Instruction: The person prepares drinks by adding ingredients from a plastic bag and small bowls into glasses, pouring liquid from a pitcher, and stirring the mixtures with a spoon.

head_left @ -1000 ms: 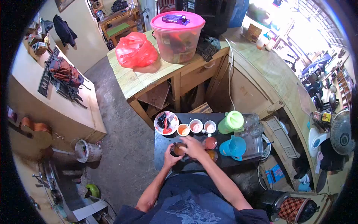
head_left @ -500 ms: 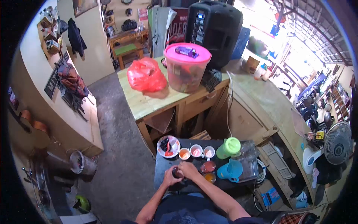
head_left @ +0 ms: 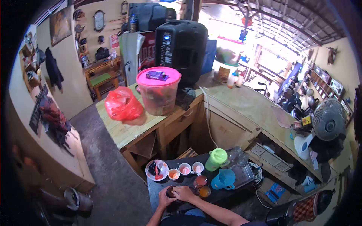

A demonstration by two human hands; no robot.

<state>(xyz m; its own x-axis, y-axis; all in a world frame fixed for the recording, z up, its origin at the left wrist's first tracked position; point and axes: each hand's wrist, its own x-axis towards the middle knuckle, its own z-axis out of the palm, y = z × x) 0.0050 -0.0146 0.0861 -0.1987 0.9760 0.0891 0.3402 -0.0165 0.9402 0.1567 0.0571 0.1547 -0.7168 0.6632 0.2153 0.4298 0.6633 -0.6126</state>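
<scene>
Near the front edge of the dark low table [head_left: 156, 192], my left hand [head_left: 164, 197] is wrapped round a small dark round container [head_left: 170, 191]. My right hand [head_left: 183, 193] is closed at the container's right side and top, its fingers touching it. Behind my hands stand three white cups, one with orange contents [head_left: 174, 174] and two with pinkish contents [head_left: 184, 169] [head_left: 197, 168]. A plate [head_left: 162, 165] with dark and red items lies to their left. Right of my hands are a glass with reddish contents [head_left: 200, 181] and one with orange contents [head_left: 204, 192].
A blue pitcher [head_left: 223, 179], a green-lidded jug [head_left: 216, 159] and a clear plastic box [head_left: 243, 174] stand on the table's right side. Beyond, the wooden counter [head_left: 132, 133] holds a red bag [head_left: 123, 104], a pink-lidded tub [head_left: 160, 96] and a black speaker [head_left: 184, 52].
The camera view has tilted up and turned right, so the scene sits lower and further left. My hands remain together at the dark container.
</scene>
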